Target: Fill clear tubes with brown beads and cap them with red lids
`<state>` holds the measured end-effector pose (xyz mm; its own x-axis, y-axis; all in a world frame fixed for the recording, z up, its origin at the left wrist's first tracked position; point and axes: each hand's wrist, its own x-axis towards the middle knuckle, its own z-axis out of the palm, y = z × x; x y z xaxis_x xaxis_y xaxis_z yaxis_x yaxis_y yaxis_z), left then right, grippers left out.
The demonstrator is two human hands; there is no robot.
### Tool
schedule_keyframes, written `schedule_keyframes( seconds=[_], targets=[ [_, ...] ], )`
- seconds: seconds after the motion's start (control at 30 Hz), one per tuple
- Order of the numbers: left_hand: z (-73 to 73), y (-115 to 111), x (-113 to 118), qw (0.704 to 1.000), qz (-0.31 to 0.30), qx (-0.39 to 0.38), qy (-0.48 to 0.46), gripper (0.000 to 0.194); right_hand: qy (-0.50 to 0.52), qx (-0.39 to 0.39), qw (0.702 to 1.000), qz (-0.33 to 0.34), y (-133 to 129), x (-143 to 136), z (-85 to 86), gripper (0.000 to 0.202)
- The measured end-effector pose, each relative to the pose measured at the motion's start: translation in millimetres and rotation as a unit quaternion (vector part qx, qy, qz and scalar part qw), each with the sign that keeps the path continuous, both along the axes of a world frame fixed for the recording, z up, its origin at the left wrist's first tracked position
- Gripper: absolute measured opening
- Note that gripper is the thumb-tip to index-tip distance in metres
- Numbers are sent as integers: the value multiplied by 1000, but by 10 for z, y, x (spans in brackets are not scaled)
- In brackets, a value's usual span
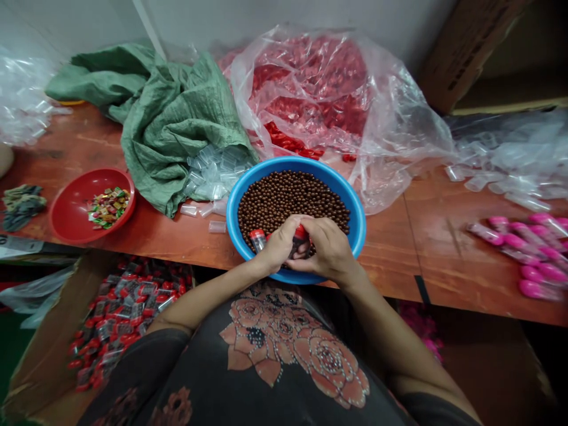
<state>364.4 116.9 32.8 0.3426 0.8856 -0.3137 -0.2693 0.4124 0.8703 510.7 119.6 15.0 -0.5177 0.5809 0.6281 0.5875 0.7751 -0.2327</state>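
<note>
Both of my hands meet over the near edge of a blue basin [355, 220] filled with small round brown balls [293, 195]. My left hand [280, 241] and my right hand [329, 247] are closed around a small clear tube with a red cap [300, 232]; fingers cover most of it. My right thumb and fingers curl about its cap and side. Just left of my left hand, another red-capped tube [257, 239] leans in the basin on the balls.
Left stands a red bowl [66, 207] with small wrapped pieces. Behind are a green cloth sack [177, 124], clear tubes [217, 168] and a plastic bag of red caps [310, 89]. Pink-capped tubes [532, 248] lie right. A carton [39, 349] of red-capped tubes stands below left.
</note>
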Motion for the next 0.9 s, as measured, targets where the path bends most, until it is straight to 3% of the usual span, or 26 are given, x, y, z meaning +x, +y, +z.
schedule_keyframes(
  seconds=[0.23, 0.33, 0.53, 0.63, 0.7, 0.73, 0.83, 0.9],
  targets=[
    [-44, 13, 1, 995, 33, 9, 89, 49, -17, 23, 999, -17, -48, 4, -39, 75],
    [-68, 27, 14, 997, 3, -12, 71, 61, -26, -29, 999, -28, -77, 14, -75, 77],
    [8, 134, -61, 998, -56, 1, 12, 64, -26, -154, 986, -61, -83, 85, -34, 92],
    [85, 271, -338, 987, -95, 72, 106, 63, -1, -238, 969, -58, -13, 242, 6, 60],
    [110, 360, -583, 950, -116, 159, 244, 56, -2, -283, 956, -73, 42, 359, 7, 36],
    [109, 395, -696, 913, -132, 202, 330, 51, -14, -301, 950, -76, 64, 401, 1, 32],
    [66, 442, -893, 774, -224, 256, 534, 48, -79, -355, 931, -38, 101, 405, -32, 48],
    [24, 438, -891, 713, -293, 253, 585, 51, -119, -368, 922, -14, 101, 320, -51, 65]
  ],
)
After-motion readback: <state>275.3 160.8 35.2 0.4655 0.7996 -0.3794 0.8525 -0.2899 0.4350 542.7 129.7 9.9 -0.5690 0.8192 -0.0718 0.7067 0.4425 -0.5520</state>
